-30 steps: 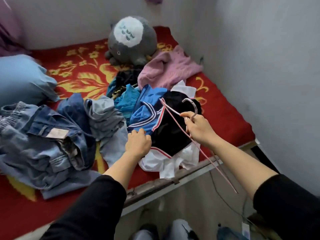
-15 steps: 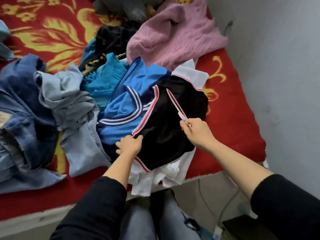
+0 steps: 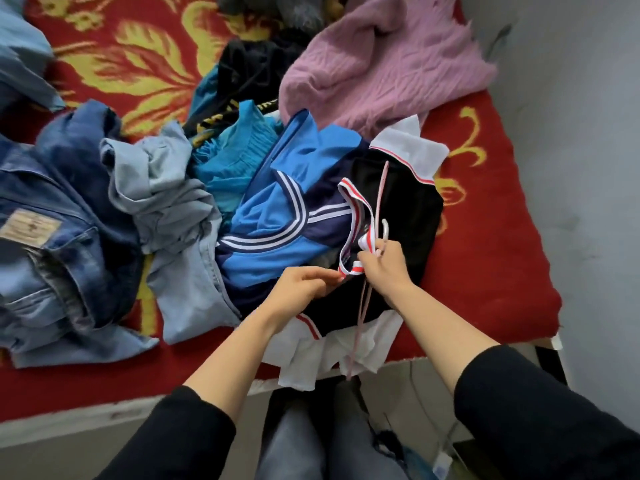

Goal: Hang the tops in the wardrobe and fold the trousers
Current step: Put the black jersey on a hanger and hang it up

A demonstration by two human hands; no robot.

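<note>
Threading looks to be the step in hand. The black top (image 3: pixel 408 216) lies at the near edge of the bed (image 3: pixel 502 265), just right of a blue top (image 3: pixel 277 220), and its striped neckline (image 3: pixel 356 209) is lifted clear of the cloth. The left hand (image 3: pixel 304 285) pinches the neckline at its near end, fingers together on the trim. The right hand (image 3: pixel 386 268) has its fingers curled round a thin pink hanger (image 3: pixel 362 306) near the hook, and seems to nip a bit of trim as well. One hanger arm points away over the top; the other runs back past the bed edge. To do this well, I judge, the left hand should hold the neckline open and taut while the far arm slides in under it, one shoulder first, without stretching the trim. Jeans (image 3: pixel 52 209) and a pink jumper (image 3: pixel 381 71) lie in the pile.
</note>
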